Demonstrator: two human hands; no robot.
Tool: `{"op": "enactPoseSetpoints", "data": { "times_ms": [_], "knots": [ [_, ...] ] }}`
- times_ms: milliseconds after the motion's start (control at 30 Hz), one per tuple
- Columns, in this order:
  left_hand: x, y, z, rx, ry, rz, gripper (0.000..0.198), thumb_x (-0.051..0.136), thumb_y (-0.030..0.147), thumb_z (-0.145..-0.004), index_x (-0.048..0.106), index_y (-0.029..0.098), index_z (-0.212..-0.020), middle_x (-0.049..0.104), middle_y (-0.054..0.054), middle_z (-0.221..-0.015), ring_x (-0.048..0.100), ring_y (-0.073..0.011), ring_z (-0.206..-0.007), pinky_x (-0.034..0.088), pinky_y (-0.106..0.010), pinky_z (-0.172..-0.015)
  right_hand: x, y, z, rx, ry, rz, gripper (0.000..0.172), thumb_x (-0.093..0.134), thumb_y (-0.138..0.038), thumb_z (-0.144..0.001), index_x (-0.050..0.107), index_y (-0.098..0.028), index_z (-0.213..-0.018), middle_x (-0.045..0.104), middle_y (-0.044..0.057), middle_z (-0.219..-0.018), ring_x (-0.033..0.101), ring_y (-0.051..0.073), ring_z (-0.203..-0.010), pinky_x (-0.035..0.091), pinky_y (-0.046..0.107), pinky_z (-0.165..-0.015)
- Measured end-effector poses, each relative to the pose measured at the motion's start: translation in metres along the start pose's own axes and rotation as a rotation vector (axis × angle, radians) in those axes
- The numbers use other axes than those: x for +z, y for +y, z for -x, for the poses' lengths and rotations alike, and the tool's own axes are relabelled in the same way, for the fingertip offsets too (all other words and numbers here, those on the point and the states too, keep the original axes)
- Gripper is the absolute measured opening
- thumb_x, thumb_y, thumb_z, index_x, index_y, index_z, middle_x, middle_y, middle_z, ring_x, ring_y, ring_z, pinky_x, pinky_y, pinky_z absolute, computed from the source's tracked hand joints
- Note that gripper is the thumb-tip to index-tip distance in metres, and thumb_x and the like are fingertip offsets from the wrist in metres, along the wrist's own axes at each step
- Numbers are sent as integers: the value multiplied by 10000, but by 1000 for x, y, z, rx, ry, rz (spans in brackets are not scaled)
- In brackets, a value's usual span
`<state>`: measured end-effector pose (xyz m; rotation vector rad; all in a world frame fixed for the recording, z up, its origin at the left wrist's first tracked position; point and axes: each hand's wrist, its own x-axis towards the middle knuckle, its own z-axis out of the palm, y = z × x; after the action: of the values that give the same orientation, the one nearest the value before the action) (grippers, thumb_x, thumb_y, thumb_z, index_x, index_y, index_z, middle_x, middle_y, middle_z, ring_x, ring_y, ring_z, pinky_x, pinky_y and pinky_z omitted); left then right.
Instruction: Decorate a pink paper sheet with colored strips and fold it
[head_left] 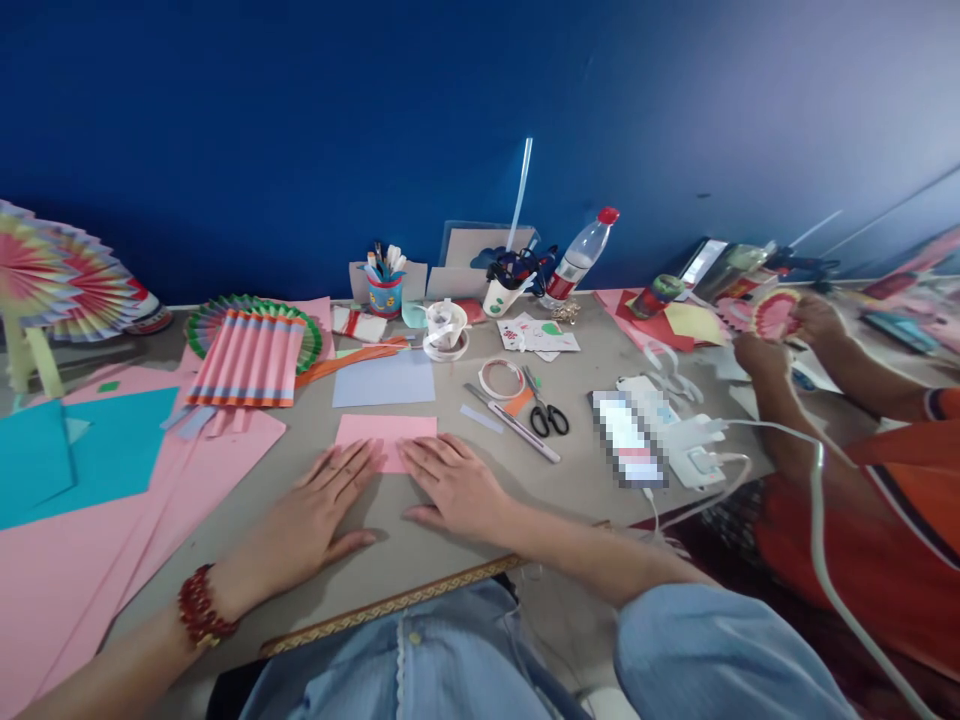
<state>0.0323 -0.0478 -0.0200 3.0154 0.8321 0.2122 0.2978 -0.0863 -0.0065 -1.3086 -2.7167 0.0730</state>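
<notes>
A small pink paper rectangle (390, 432) lies flat on the grey table near its front edge. On its left end rest the fingertips of my left hand (330, 500), palm down with the fingers stretched out. My right hand (454, 485) lies flat across the paper's right end, fingers extended. Both hands hold nothing. Just behind the pink piece is a pale blue-lilac sheet (384, 378). A cutter knife (517, 425), black-handled scissors (546, 405) and a roll of tape (501, 378) lie to the right.
Pleated pink paper (251, 360), a green-edged fan (202, 325) and large pink and blue sheets (112, 450) cover the left. A pen cup (385, 293), a bottle (581, 258) and a phone (628, 438) stand or lie beyond. Another person's hands (780, 340) hold a round paper piece at right.
</notes>
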Motion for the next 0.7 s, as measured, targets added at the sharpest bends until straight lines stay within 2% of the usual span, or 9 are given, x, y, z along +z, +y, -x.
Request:
{"op": "enactPoseSetpoints", "data": {
  "times_ms": [167,300,700],
  "knots": [
    [0,3,8,-67,31,14,856,425,651,-935,122,170,-1575,223,-112,-1606,261,-277,-1473,147,-434,-1215,-2,5,8,8,-37,-59,820,349,-678,-944,278,-112,-1533,297,119,-1585,273,261,-1437,170,460,-1207],
    [0,3,14,-90,45,27,870,434,667,-922,133,177,-1574,228,-112,-1605,264,-284,-1471,147,-443,-1215,-6,5,9,0,-83,-75,836,323,-691,-943,237,-120,-1548,250,115,-1601,224,263,-1463,119,488,-1215],
    [-5,6,22,-156,49,32,860,396,679,-929,155,159,-1570,267,-130,-1591,306,-284,-1454,197,-455,-1208,-1,10,9,-36,-108,-57,858,326,-719,-924,209,-154,-1559,208,108,-1613,214,282,-1471,114,514,-1208]
  ]
}}
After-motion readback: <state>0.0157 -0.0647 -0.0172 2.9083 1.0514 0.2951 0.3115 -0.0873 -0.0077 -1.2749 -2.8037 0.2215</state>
